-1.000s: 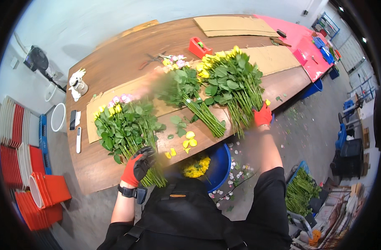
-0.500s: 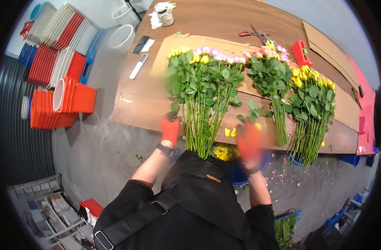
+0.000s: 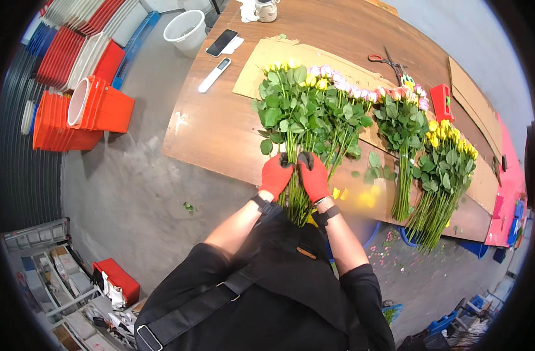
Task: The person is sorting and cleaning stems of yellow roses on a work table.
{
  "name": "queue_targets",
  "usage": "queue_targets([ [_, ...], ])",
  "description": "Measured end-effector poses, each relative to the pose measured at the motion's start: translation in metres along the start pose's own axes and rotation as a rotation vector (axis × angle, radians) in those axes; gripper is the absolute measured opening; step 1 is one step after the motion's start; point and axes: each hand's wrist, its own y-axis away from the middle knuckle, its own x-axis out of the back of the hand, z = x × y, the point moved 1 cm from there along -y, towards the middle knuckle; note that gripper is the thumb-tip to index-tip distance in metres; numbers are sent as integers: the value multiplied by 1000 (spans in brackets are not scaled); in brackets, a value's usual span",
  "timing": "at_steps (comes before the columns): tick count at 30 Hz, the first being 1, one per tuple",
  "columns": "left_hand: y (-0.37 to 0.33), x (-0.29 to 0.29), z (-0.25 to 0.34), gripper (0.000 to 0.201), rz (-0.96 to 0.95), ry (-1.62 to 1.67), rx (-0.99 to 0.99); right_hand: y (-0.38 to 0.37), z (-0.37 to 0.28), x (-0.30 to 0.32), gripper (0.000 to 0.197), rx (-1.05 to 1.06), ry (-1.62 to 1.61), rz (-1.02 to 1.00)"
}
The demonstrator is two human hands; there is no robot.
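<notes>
Far left, on the concrete floor: stacks of orange crates (image 3: 83, 114), with more red and white crates (image 3: 80, 29) leaning behind them, and a white bucket (image 3: 187, 30) standing just off the table's corner. The wooden table (image 3: 215, 126) carries, near its left end, a dark phone (image 3: 221, 42) and a slim white tool (image 3: 214, 75), both lying flat and well apart from the flowers. A sheet of cardboard (image 3: 261, 64) lies under the blooms. Left hand (image 3: 275, 175), in a red glove, is curled around the stems of the nearest rose bunch (image 3: 294, 111) at the table's front edge; right hand (image 3: 314, 176), gloved the same, is closed on the same stems directly beside it, the two gloves almost touching. That bunch lies with its yellow and pale pink heads pointing away from the person and its cut ends overhanging the edge toward the dark apron. Leaves crowd just above both hands. Loose yellow petals (image 3: 338, 193) lie on the table right of the right hand. Further right: a pink-headed bunch (image 3: 403, 126), then a yellow bunch (image 3: 449, 158), both untouched, stems over the edge. Behind them, red-handled scissors (image 3: 384, 58) and a small red box (image 3: 441, 100).
</notes>
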Motion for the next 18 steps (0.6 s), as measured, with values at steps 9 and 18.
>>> queue_targets([
  [9, 55, 12, 40, 42, -40, 253, -198, -10, -35, 3, 35, -133, -218, 169],
  [18, 50, 27, 61, 42, -528, 148, -209, 8, 9, 66, 47, -102, 22, 328],
])
